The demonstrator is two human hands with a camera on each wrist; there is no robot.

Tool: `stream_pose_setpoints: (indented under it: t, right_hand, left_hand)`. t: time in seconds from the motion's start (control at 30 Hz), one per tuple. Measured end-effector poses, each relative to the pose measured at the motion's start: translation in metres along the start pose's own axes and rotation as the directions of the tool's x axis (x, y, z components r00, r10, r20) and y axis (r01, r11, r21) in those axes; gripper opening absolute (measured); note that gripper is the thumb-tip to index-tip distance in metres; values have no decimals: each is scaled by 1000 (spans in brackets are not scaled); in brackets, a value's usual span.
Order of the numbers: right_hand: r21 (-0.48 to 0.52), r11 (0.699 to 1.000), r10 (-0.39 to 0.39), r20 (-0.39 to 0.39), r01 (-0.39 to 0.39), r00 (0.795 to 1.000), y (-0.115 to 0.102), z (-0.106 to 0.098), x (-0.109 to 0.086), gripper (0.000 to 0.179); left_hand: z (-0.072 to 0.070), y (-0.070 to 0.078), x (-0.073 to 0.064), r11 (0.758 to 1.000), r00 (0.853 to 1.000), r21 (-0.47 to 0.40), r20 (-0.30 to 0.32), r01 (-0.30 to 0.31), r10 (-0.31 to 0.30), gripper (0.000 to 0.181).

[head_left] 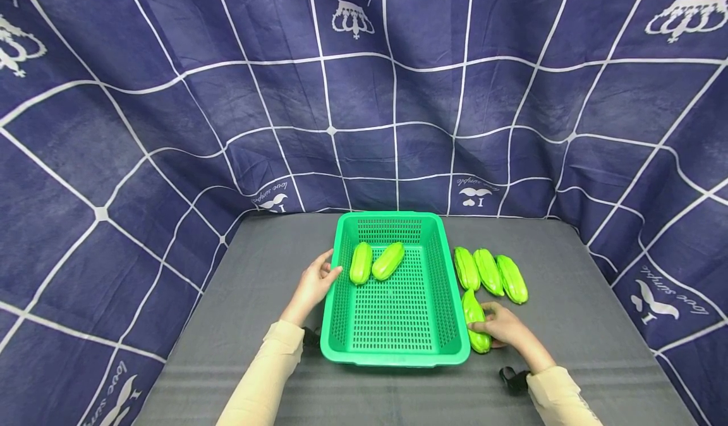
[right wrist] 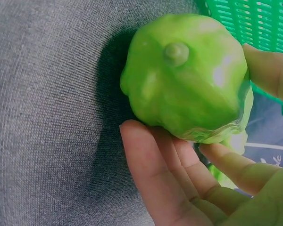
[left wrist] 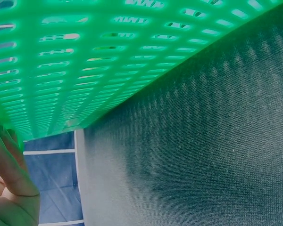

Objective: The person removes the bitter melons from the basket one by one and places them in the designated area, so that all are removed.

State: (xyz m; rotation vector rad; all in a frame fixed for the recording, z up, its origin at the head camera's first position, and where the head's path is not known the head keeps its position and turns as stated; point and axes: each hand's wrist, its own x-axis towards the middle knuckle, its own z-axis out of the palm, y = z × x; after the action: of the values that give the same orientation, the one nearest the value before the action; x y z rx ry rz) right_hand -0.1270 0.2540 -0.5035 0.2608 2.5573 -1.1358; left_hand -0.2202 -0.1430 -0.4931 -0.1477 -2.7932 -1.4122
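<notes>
A green plastic basket (head_left: 392, 358) with slotted walls stands in front of me, two shiny bright-green gourds (head_left: 361, 263) lying in its far left part. My left hand (head_left: 314, 284) holds the basket's left rim, thumb over the edge and fingers against the outside; the left wrist view shows those fingers (left wrist: 12, 169) up against the slotted wall. Right of the basket, my right hand (head_left: 503, 326) grips another lumpy green gourd (right wrist: 184, 80) with a short stem stub, thumb on one side and fingers on the other. It is close over the grey cloth, beside the basket's right wall.
Three more gourds (head_left: 488, 272) lie side by side on the grey table cloth (head_left: 273, 243), right of the basket and beyond my right hand. A dark blue curtain (head_left: 421, 97) with white lines hangs around the back and sides of the table.
</notes>
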Motion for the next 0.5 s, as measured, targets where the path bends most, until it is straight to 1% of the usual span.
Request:
stream_pose_setpoints:
  t: [0.23,0.5]
  right_hand:
    - [3,1000,-1,2,1,1000,1,1,-1,79]
    - [12,1000,8,3,-8,1000,-1,1,-2,80]
  left_hand:
    - [0,-1,1,1000,1000,-1,-2,-14,14,57]
    - [0,-1,0,1000,1000,3,-2,-13,13,58]
